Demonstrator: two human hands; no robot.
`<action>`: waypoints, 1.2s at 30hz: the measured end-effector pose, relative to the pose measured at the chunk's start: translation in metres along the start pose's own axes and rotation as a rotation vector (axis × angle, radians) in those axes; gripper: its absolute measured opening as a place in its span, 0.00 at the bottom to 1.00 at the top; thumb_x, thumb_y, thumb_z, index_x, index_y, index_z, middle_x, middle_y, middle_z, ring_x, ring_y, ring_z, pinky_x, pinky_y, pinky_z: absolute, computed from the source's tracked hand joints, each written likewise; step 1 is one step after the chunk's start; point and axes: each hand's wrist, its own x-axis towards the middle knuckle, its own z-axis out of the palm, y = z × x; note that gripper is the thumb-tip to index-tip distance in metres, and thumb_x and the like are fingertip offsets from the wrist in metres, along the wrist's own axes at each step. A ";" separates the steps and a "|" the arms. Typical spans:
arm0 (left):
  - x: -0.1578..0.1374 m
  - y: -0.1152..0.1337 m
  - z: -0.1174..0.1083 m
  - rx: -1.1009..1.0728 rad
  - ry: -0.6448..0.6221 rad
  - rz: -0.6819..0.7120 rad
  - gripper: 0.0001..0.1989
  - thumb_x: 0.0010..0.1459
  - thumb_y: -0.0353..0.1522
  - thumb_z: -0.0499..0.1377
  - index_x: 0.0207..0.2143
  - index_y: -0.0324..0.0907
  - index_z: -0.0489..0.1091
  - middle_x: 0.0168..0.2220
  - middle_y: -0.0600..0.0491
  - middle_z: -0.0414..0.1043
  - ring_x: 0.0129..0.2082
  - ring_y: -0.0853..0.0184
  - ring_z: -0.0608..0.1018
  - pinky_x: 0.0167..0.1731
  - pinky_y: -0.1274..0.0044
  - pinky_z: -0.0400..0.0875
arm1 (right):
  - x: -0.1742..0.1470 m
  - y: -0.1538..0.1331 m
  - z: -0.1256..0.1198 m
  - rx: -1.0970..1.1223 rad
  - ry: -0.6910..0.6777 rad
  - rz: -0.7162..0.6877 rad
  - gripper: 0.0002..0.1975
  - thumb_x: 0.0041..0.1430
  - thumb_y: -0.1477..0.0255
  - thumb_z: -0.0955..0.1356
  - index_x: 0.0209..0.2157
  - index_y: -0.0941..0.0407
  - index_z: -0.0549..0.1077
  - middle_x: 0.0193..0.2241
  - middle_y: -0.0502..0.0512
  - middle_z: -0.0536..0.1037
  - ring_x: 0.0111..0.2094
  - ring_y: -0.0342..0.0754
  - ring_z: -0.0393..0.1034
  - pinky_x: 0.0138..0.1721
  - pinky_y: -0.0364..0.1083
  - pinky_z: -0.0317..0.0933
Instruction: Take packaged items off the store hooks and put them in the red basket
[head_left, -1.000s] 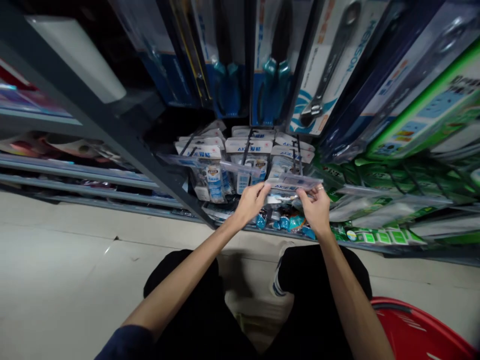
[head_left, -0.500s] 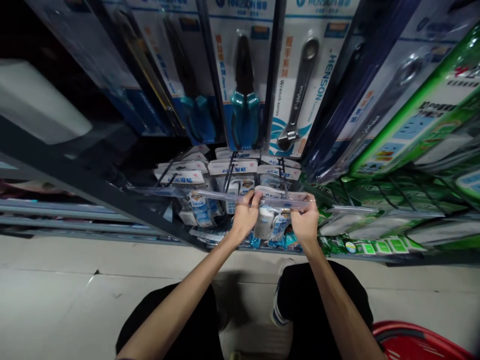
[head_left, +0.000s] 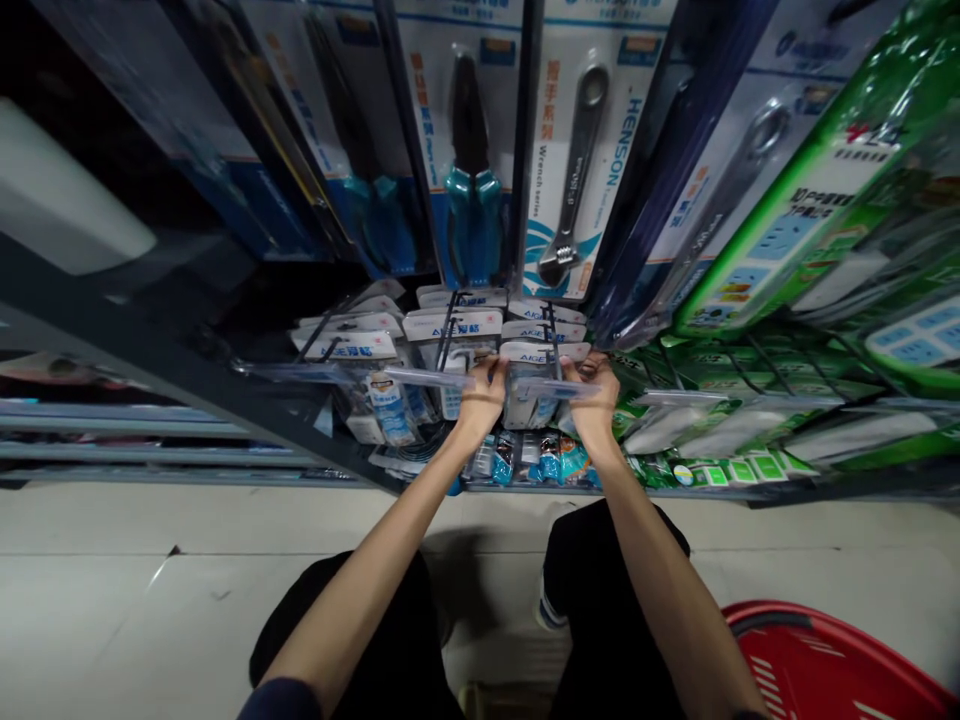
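Note:
My left hand (head_left: 484,398) and my right hand (head_left: 594,395) are closed on the two sides of a small clear hanging pack (head_left: 544,352) with a white header card lettered AIGE. The pack is at a metal hook (head_left: 553,325), and what it contains is mostly hidden. A clear plastic label strip (head_left: 544,388) crosses in front of the pack, between my hands. More packs with the same header (head_left: 454,324) hang on the hook to the left, and others (head_left: 352,345) farther left.
Above hang carded pliers (head_left: 471,200) and a carded adjustable wrench (head_left: 574,180). Green packs (head_left: 780,240) fill the right side. A grey shelf upright (head_left: 187,340) slants at left. Small bags (head_left: 540,458) lie on the bottom shelf. A red basket (head_left: 840,660) stands at lower right.
The pack between my hands has moved back along the hook, away from me, and its header now sits behind the label strip. The view has shifted slightly, showing more of the basket.

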 end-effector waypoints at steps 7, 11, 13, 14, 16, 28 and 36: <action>-0.026 0.006 -0.012 0.047 0.032 -0.035 0.12 0.63 0.33 0.58 0.48 0.40 0.72 0.43 0.45 0.78 0.43 0.60 0.79 0.46 0.71 0.71 | -0.019 -0.018 -0.020 -0.050 0.071 -0.121 0.21 0.56 0.60 0.72 0.46 0.59 0.70 0.44 0.61 0.78 0.43 0.52 0.73 0.48 0.50 0.67; -0.057 0.022 -0.012 -0.079 -0.004 -0.071 0.14 0.62 0.37 0.59 0.47 0.40 0.71 0.32 0.51 0.73 0.30 0.67 0.76 0.34 0.75 0.71 | -0.051 -0.038 -0.043 0.054 0.029 -0.032 0.14 0.66 0.61 0.64 0.45 0.56 0.72 0.41 0.58 0.78 0.39 0.49 0.74 0.44 0.49 0.68; -0.072 0.031 -0.009 -0.309 -0.063 -0.060 0.14 0.63 0.39 0.58 0.47 0.41 0.70 0.30 0.54 0.70 0.26 0.69 0.73 0.30 0.78 0.70 | -0.068 -0.046 -0.046 0.259 -0.047 0.014 0.16 0.69 0.58 0.61 0.44 0.55 0.71 0.33 0.54 0.78 0.31 0.47 0.74 0.35 0.46 0.69; -0.079 0.034 -0.007 -0.405 -0.082 -0.039 0.14 0.64 0.40 0.57 0.47 0.42 0.69 0.31 0.55 0.70 0.26 0.70 0.73 0.29 0.78 0.70 | -0.075 -0.048 -0.046 0.348 -0.079 0.009 0.17 0.70 0.57 0.59 0.43 0.54 0.71 0.31 0.52 0.77 0.29 0.47 0.73 0.32 0.45 0.68; -0.089 0.041 -0.004 -0.475 -0.078 0.027 0.11 0.64 0.40 0.58 0.42 0.42 0.69 0.30 0.55 0.68 0.24 0.71 0.72 0.26 0.79 0.69 | -0.085 -0.050 -0.044 0.427 -0.107 -0.030 0.17 0.70 0.56 0.60 0.41 0.54 0.70 0.27 0.50 0.76 0.26 0.45 0.72 0.29 0.44 0.67; -0.098 0.031 -0.005 -0.163 -0.336 -0.010 0.14 0.57 0.43 0.62 0.36 0.41 0.68 0.26 0.57 0.69 0.22 0.71 0.72 0.25 0.80 0.67 | -0.159 -0.051 -0.116 0.347 -0.135 0.081 0.18 0.62 0.59 0.71 0.48 0.54 0.69 0.33 0.50 0.77 0.29 0.42 0.71 0.29 0.41 0.66; -0.116 0.023 0.017 0.087 -0.734 -0.087 0.18 0.56 0.44 0.61 0.43 0.41 0.73 0.33 0.50 0.77 0.29 0.64 0.78 0.33 0.73 0.72 | -0.315 0.059 -0.362 -0.734 0.386 0.682 0.23 0.71 0.55 0.56 0.40 0.59 0.70 0.30 0.57 0.75 0.31 0.47 0.71 0.35 0.45 0.65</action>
